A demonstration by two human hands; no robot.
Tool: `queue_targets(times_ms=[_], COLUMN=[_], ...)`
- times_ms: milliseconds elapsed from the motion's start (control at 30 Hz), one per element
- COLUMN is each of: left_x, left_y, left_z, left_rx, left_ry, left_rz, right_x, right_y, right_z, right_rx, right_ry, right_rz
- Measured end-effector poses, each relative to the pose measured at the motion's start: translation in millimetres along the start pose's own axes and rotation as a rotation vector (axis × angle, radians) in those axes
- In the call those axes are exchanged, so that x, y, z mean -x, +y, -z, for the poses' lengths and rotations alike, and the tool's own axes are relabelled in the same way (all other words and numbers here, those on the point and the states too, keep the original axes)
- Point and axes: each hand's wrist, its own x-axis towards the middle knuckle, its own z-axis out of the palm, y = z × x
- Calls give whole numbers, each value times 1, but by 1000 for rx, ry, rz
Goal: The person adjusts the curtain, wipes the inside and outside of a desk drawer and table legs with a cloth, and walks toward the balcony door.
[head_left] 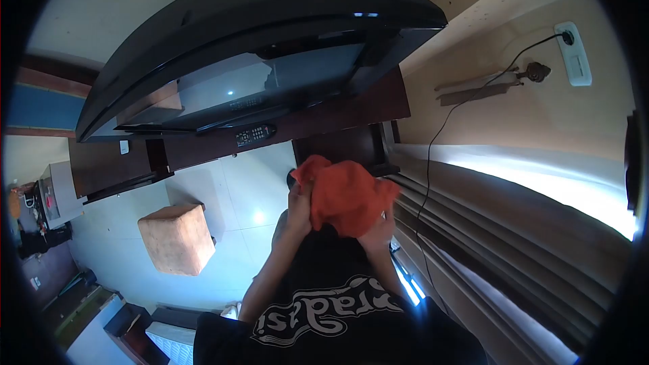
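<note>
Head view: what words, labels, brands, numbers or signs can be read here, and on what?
Black shirt: large pale lettering, perhaps "Gradasi", but stylised and distorted, so uncertain.
Remote control: button markings too small to read.
Television: no legible text.
Orange cloth: no text visible.
Nothing else is readable.

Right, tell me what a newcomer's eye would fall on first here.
The orange-red cloth in the left hand and right hand, near the middle, would probably stand out first. Next comes the black television across the top, then the tan stool on the floor at left.
</note>
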Motion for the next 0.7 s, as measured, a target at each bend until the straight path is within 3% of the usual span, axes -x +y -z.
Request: queue_targets(times_ms=[33,100,133,233,333,433,467,633,700], left_x=[-8,-17,-17,-19,-21,-18,-16,-18,-30], left_y=[-14,-36,-42,-64,-72,-69,-68,-84,-93], left_z=[2,-2,-5,-16,-40,-55,-62,-68,-54], left_rx=[7,20,-10,-140,-21,44,49,-113,-303], left_ry=[21,70,115,113,97,81,63,-48,59], left_rz=[-80,-226,-193,-111,-128,-77,-75,-71,-155], right_x=[-6,-6,-8,-24,-25,-16,-14,-42,-52], right_y=[-2,-19,-28,-33,-56,-88,-96,-89,-91], right_z=[8,34,36,63,46,52,51,105,121], right_rx=[-19,-347,-315,-301,245,-73,-326,-389,-229], right_ry=[-43,-311,-348,-25,32,16,-34,-145,-152], right_rz=[-8,-103,-116,-219,-107,-130,-152,-112,-156])
